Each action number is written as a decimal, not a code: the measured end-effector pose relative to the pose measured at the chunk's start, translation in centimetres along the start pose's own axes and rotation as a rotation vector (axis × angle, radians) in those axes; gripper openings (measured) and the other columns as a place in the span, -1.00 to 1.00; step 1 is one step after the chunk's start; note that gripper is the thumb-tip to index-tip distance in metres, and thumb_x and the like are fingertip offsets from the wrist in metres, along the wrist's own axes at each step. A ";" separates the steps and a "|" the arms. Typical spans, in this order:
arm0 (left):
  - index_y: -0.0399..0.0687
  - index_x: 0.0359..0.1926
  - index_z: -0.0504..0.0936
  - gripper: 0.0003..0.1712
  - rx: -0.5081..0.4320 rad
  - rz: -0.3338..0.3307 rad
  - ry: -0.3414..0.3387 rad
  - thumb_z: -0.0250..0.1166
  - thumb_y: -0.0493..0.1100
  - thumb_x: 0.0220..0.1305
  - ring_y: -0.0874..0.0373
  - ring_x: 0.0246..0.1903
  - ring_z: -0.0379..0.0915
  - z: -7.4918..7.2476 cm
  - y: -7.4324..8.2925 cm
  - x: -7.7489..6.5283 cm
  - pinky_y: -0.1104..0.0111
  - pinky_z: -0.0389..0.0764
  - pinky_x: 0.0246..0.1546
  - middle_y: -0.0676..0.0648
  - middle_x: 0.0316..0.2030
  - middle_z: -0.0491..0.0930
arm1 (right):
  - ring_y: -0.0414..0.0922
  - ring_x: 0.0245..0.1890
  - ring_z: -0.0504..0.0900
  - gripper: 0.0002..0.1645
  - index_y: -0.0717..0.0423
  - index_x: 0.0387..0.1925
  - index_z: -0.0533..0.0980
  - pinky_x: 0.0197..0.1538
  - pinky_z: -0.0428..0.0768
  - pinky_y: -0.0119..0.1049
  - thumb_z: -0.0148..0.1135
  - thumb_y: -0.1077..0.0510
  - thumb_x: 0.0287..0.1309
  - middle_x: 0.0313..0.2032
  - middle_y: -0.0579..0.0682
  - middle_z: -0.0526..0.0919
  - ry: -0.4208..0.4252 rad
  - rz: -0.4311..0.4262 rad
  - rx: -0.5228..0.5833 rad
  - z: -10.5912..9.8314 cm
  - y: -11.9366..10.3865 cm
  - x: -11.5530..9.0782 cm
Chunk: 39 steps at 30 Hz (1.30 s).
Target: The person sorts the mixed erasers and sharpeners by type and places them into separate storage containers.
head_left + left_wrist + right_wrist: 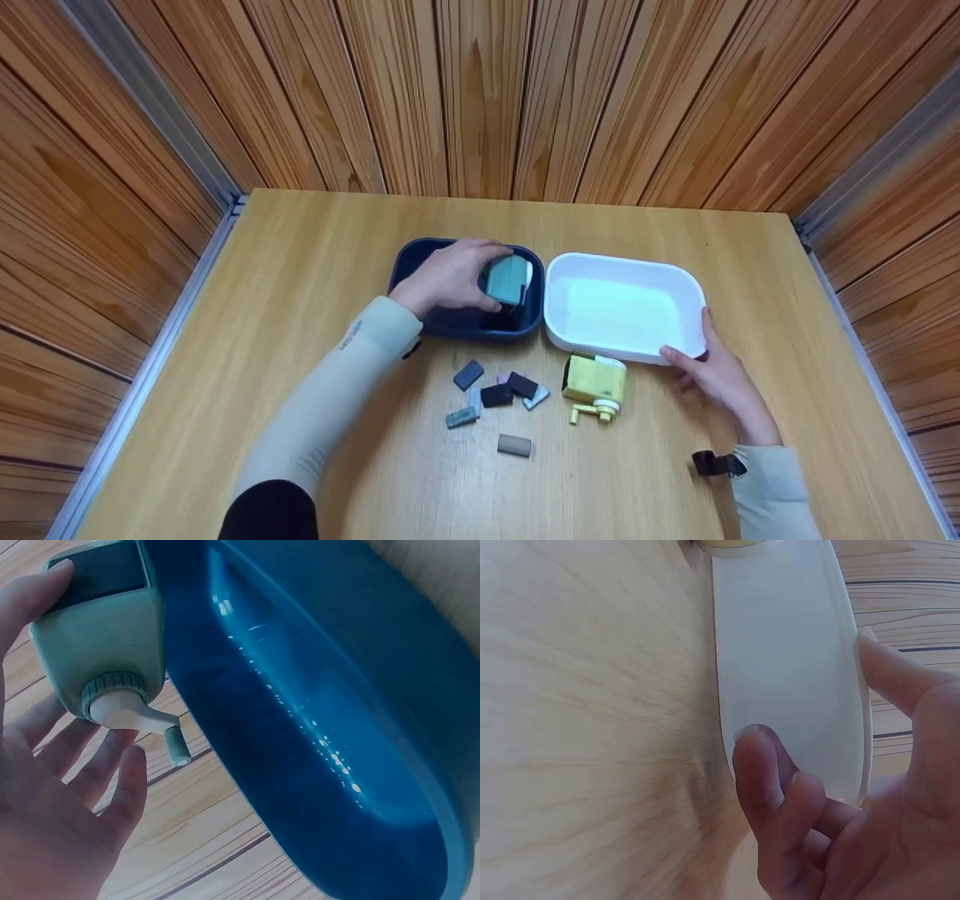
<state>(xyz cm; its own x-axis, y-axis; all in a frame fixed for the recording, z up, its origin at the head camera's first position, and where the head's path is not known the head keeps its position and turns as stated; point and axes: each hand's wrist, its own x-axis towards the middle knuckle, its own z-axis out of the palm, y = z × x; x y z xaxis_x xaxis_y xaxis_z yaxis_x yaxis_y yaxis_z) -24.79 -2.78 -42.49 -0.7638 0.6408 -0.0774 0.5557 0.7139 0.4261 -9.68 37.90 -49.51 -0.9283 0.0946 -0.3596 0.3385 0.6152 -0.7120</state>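
Note:
My left hand grips a green hand-crank pencil sharpener over the navy basin. In the left wrist view, the thumb lies on the dark panel of the sharpener, fingers wrap behind it, and its crank points toward the blue basin. On the right, my right hand holds the front right corner of a white basin. The right wrist view has the fingers curled at the wall of the white basin, with one digit at its rim.
A yellow crank pencil sharpener stands just in front of the white basin. Several small blocks lie left of it, among them a dark block, a teal block and a grey block. Wooden walls enclose the table.

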 end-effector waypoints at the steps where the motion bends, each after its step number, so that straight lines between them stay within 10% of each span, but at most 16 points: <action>1: 0.18 0.46 0.33 -0.01 0.012 0.007 -0.008 0.51 0.23 0.02 -0.03 0.35 0.21 0.1 0.0 0.1 -0.01 0.35 0.26 -0.07 0.42 0.27 | -0.01 -0.36 0.64 0.36 -0.19 0.50 -0.59 -0.30 0.58 -0.19 0.18 -0.44 0.20 -0.14 0.28 0.59 0.000 -0.003 0.002 0.0 0.0 0.0; 24: 0.09 0.41 0.40 -0.04 0.130 -0.024 -0.204 0.48 0.31 0.04 0.02 0.17 0.35 2.0 -0.1 2.0 0.04 0.38 0.25 -0.04 0.30 0.43 | 0.00 -0.33 0.64 0.36 -0.22 0.50 -0.59 -0.31 0.55 -0.19 0.17 -0.47 0.17 -0.11 0.28 0.57 0.006 0.015 -0.003 0.1 -0.1 -0.1; 39: 0.09 0.45 0.35 -0.05 0.125 -0.045 -0.213 0.49 0.22 0.09 0.02 0.16 0.32 2.3 -0.7 1.9 0.08 0.41 0.23 -0.04 0.30 0.42 | 0.00 -0.35 0.62 0.37 -0.20 0.51 -0.58 -0.31 0.58 -0.17 0.20 -0.44 0.19 -0.23 0.22 0.60 0.011 0.001 0.012 0.2 0.1 0.0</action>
<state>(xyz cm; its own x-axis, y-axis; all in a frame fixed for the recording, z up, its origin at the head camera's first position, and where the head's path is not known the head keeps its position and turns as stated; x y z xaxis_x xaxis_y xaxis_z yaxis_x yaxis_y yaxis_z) -25.82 -1.40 -45.03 -0.7095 0.6435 -0.2874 0.5695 0.7637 0.3039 -9.64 37.82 -49.67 -0.9294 0.1038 -0.3541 0.3415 0.6056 -0.7188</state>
